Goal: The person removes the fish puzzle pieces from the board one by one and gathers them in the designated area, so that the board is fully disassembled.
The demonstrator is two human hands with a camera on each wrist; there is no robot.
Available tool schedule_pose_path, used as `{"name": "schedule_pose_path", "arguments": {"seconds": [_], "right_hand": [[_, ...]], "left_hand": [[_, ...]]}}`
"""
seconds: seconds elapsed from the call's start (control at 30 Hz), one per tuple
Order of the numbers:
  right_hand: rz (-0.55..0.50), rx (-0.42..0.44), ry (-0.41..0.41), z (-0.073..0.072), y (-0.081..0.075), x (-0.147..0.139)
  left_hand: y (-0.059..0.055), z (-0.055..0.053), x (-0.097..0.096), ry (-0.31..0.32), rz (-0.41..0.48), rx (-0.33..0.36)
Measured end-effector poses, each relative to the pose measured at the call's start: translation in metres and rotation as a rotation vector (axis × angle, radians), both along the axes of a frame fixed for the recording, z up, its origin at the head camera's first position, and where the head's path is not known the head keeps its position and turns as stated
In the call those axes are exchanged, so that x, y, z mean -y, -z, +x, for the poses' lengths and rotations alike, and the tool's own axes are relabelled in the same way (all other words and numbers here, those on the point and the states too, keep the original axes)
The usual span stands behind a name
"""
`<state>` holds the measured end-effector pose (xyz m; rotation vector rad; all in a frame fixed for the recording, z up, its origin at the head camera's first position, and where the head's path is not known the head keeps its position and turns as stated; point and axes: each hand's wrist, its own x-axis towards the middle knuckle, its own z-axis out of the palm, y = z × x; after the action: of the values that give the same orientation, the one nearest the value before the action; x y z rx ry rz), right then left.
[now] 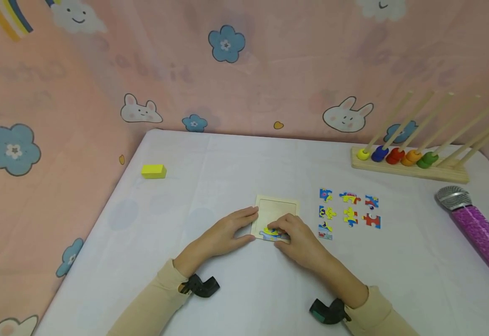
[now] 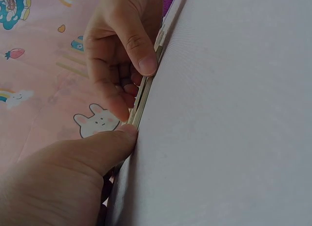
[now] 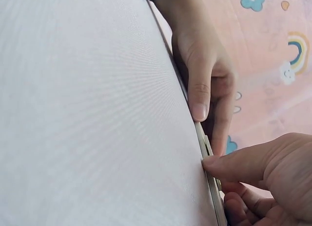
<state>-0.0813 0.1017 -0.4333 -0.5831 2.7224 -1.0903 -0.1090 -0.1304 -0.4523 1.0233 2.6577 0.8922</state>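
Observation:
A shallow wooden puzzle tray [image 1: 275, 205] lies flat on the white table, with colourful pieces along its near edge. My left hand [image 1: 223, 233] rests at the tray's left side, its fingers extended along the edge and its thumb at the near corner. Over the near right part, my right hand [image 1: 301, 240] has curled fingers on a yellow-and-blue puzzle piece [image 1: 273, 231], with its thumb at the near edge. The right wrist view shows a piece [image 3: 208, 145] slightly raised above the tray. The right fingers partly hide the pieces.
Several loose puzzle pieces [image 1: 349, 217] lie in columns right of the tray. Behind them stands a wooden bead rack [image 1: 412, 171] with coloured beads. A purple glittery microphone [image 1: 475, 228] lies at the right, and a yellow block [image 1: 154, 171] sits at the far left.

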Motion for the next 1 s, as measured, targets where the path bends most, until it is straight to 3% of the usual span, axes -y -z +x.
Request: {"name": "schedule_pose_path", "arguments": {"seconds": [0.63,1.0], "right_hand": [[0.027,-0.057,-0.008,-0.0007,0.0016,0.0004],[-0.009,-0.095,0.020,-0.0024,0.0004,-0.0019]], "left_hand": [[-0.0009,-0.0006,-0.0002,-0.003,-0.009,0.013],[0.0014,-0.0004,-0.0010,-0.014,-0.021,0.027]]}}
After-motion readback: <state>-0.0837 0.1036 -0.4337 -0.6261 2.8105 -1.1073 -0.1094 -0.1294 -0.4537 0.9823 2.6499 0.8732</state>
